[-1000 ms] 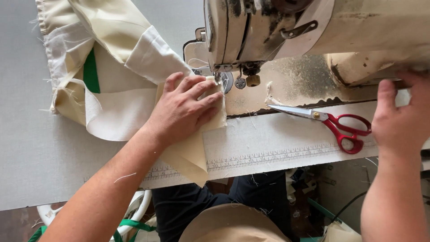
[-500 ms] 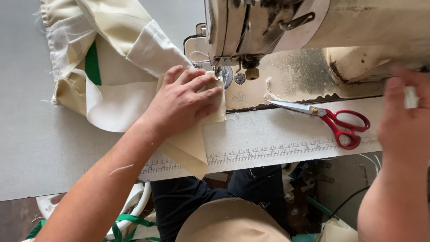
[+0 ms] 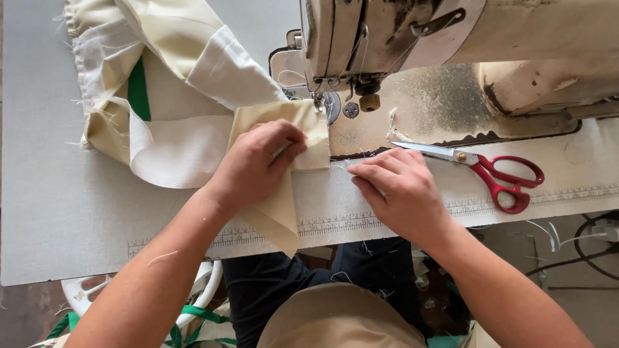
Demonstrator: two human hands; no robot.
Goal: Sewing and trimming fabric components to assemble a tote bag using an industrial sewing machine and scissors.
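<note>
My left hand (image 3: pixel 258 164) presses on a folded piece of cream cloth (image 3: pixel 284 206), pinching its edge just left of the sewing machine's needle and presser foot (image 3: pixel 319 103). The cloth hangs over the table's front edge in a point. My right hand (image 3: pixel 396 193) lies flat on the table beside the cloth, fingers together, holding nothing. Red-handled scissors (image 3: pixel 496 177) lie just right of that hand, blades pointing left. The sewing machine's head (image 3: pixel 419 38) stands above both hands.
A larger bundle of cream fabric with a green strip (image 3: pixel 155 96) is heaped at the back left on the grey table (image 3: pixel 58 212). A ruler strip (image 3: pixel 335 224) runs along the front edge. Cables (image 3: pixel 580 248) and a white plastic stool (image 3: pixel 97 296) show below.
My right hand has come from the far right, past the scissors, to rest on the table by the cloth. My left hand has curled its fingers onto the cloth's edge.
</note>
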